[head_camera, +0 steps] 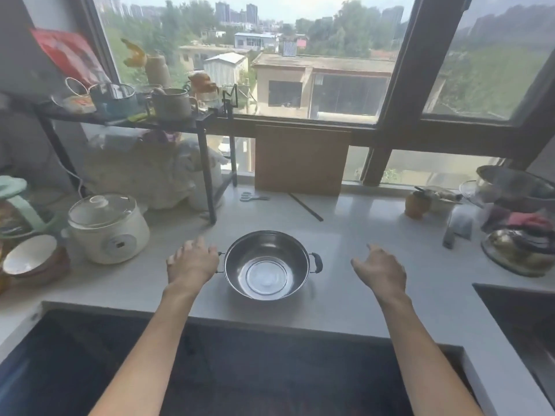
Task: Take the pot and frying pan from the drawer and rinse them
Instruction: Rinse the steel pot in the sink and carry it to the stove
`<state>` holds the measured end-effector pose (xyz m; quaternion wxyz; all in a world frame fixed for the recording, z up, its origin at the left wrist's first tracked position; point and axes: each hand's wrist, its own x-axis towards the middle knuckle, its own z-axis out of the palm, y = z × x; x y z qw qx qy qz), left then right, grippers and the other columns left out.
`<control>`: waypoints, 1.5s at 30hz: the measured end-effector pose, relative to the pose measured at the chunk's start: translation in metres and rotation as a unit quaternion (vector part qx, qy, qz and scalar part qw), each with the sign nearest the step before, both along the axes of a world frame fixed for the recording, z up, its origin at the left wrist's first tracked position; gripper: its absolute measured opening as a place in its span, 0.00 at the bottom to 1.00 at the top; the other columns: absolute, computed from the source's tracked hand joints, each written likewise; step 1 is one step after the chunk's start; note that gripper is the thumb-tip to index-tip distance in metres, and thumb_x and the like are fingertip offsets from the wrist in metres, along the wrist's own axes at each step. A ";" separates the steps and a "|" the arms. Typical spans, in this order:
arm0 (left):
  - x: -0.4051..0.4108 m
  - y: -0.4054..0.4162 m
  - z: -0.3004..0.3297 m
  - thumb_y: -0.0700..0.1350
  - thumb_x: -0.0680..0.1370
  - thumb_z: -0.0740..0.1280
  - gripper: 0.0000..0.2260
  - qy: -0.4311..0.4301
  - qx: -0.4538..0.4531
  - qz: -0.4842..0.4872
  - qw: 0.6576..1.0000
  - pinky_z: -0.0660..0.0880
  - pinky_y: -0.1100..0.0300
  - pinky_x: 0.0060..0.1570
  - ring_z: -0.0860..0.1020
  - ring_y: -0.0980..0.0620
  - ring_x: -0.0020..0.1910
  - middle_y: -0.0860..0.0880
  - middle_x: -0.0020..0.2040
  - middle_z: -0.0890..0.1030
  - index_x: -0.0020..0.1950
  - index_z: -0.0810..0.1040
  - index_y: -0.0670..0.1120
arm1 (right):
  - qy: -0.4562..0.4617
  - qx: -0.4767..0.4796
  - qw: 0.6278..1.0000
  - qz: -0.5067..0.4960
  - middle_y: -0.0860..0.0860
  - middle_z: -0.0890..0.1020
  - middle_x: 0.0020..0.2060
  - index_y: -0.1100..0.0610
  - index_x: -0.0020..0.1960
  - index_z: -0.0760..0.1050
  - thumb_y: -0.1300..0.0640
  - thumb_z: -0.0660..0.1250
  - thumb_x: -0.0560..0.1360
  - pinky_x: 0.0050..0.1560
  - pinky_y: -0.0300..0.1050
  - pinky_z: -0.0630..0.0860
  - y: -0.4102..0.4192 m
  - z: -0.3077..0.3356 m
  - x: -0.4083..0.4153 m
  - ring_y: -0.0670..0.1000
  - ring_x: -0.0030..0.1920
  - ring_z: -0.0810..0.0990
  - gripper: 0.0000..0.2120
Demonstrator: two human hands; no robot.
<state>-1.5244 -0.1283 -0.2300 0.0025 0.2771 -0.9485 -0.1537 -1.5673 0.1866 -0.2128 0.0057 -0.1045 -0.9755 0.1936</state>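
Note:
A steel pot (266,267) with two black side handles stands upright and empty on the pale counter (345,259), in the middle of the view. My left hand (192,262) hovers at the pot's left handle, fingers loosely bent, and it covers most of that handle; whether it touches is unclear. My right hand (380,270) is held open in the air to the right of the pot, a hand's width away from the right handle (317,262). No frying pan or drawer is in view.
A dark cooktop (240,370) fills the near counter. A white electric cooker (108,228) and bowls sit at the left, under a black rack (207,163). A cutting board (300,160) leans on the window. A sink (522,319) and a metal kettle (519,250) lie at the right.

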 end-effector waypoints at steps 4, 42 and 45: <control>-0.062 -0.027 -0.063 0.50 0.80 0.48 0.19 -0.064 0.021 -0.005 0.998 0.64 0.49 0.62 0.71 0.41 0.64 0.40 0.65 0.72 0.64 0.71 0.44 | -0.081 -0.022 0.996 -0.016 0.55 0.73 0.67 0.54 0.72 0.65 0.51 0.60 0.75 0.63 0.49 0.68 -0.010 -0.051 -0.068 0.57 0.66 0.72 0.26; -0.262 0.144 -0.091 0.39 0.75 0.70 0.11 -0.019 0.455 -0.416 0.787 0.76 0.68 0.49 0.83 0.56 0.46 0.56 0.45 0.85 0.48 0.82 0.57 | -0.067 -0.382 0.904 -0.179 0.53 0.83 0.38 0.58 0.54 0.76 0.64 0.70 0.73 0.44 0.22 0.71 0.210 -0.063 -0.028 0.51 0.41 0.82 0.11; -0.265 0.237 -0.077 0.47 0.72 0.71 0.08 -0.041 0.444 -0.488 0.750 0.77 0.58 0.52 0.83 0.56 0.45 0.55 0.44 0.85 0.48 0.82 0.58 | -0.026 -0.385 0.894 -0.227 0.53 0.84 0.39 0.57 0.54 0.76 0.62 0.71 0.72 0.49 0.27 0.73 0.271 -0.056 0.031 0.52 0.42 0.84 0.11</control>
